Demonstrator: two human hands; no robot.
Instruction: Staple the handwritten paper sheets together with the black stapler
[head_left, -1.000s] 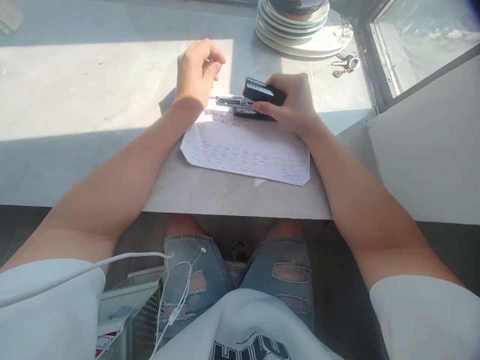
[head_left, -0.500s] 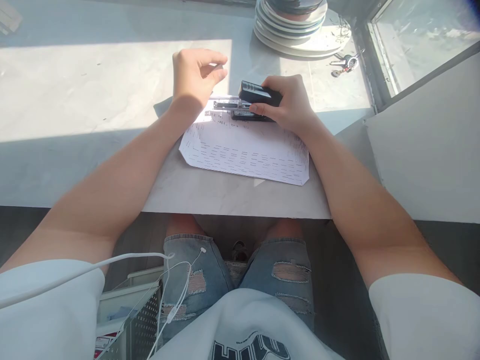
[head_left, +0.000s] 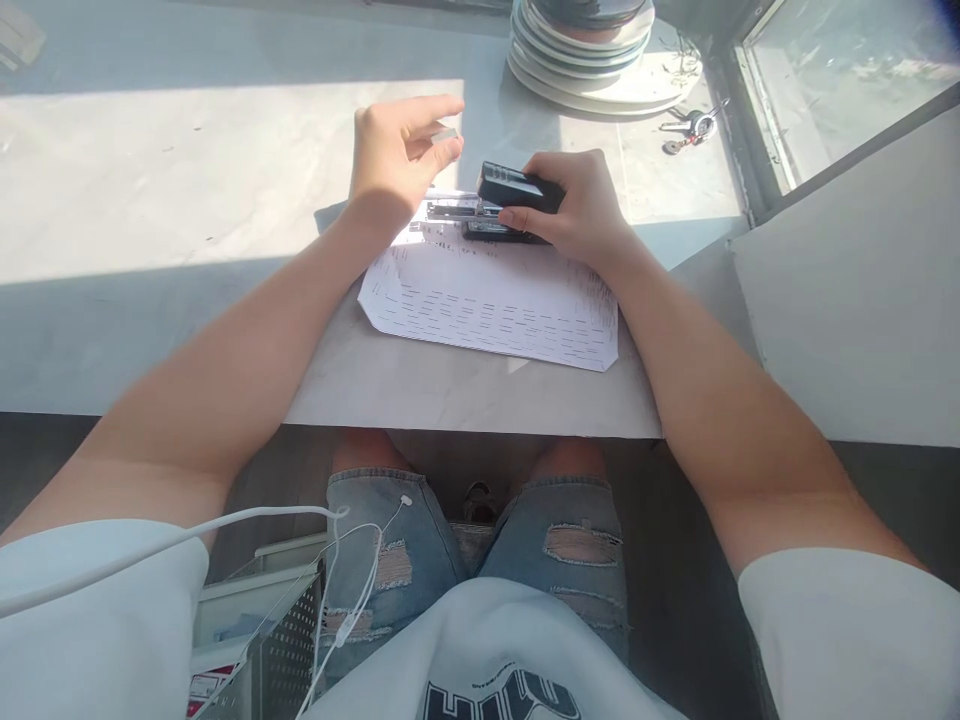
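My right hand (head_left: 574, 205) is closed around a black stapler (head_left: 517, 187), whose top is lifted and whose metal magazine points left. Up and to the left of the stapler, my left hand (head_left: 397, 150) holds a small grey strip, perhaps staples (head_left: 444, 135), between thumb and fingers. Beneath the stapler lies a printed white paper (head_left: 491, 305) with folded or cut corners, flat on the table near its front edge.
Stacked plates (head_left: 585, 70) stand at the back, with keys (head_left: 694, 125) to their right. A window (head_left: 855, 80) is at the right. White cable (head_left: 247, 514) hangs over my lap, above an open drawer (head_left: 255, 620) at lower left.
My left hand has shifted slightly right and its fingers have parted a little, so the small grey strip now shows. The right hand, stapler and paper have stayed in place.
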